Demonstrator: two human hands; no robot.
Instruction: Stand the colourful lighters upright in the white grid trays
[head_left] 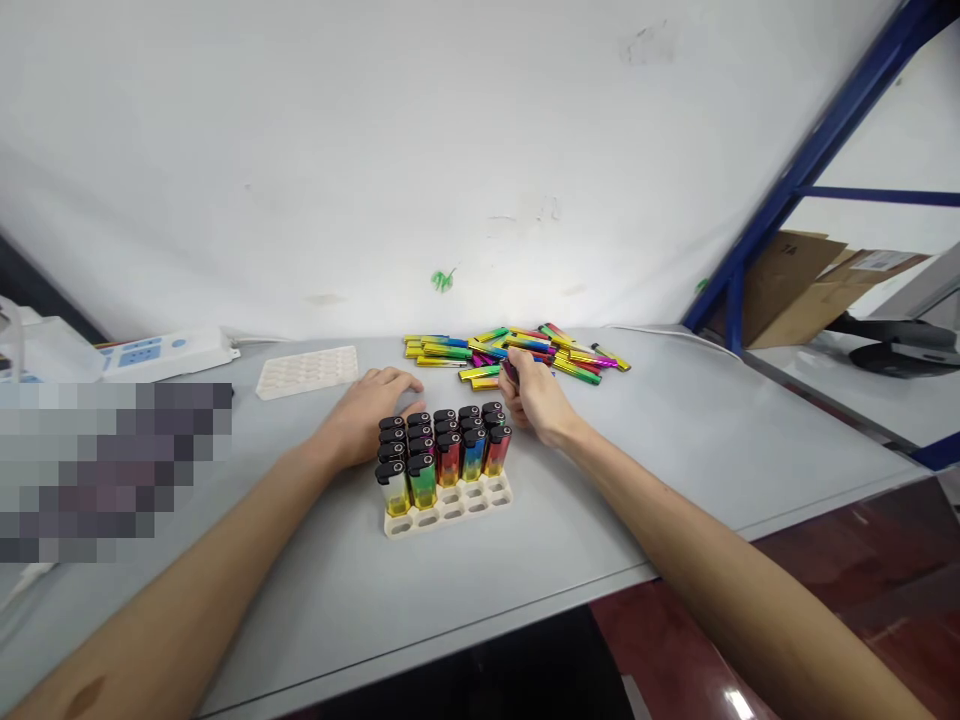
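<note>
The right hand [538,397] is at about one o'clock from the pale tray [440,515], at the near edge of a pile of loose lighters [529,343]. Its fingers are curled in and look clamped on a single lighter [511,372], of which only a dark end shows by the thumb. The left hand [371,408] rests on the desk [315,600] at eleven o'clock, just beside the tray, thumb and fingers apart, with nothing visible in its grasp.

The tray looks well over half filled. The standing lighters [448,455], dark tops up, take up its far rows. In the row second from the front, two are in place towards nine o'clock and three holes are open; all five holes along the six o'clock edge are open too. The pile seems ample for these. A second tray [309,372] lies flat at ten o'clock.
</note>
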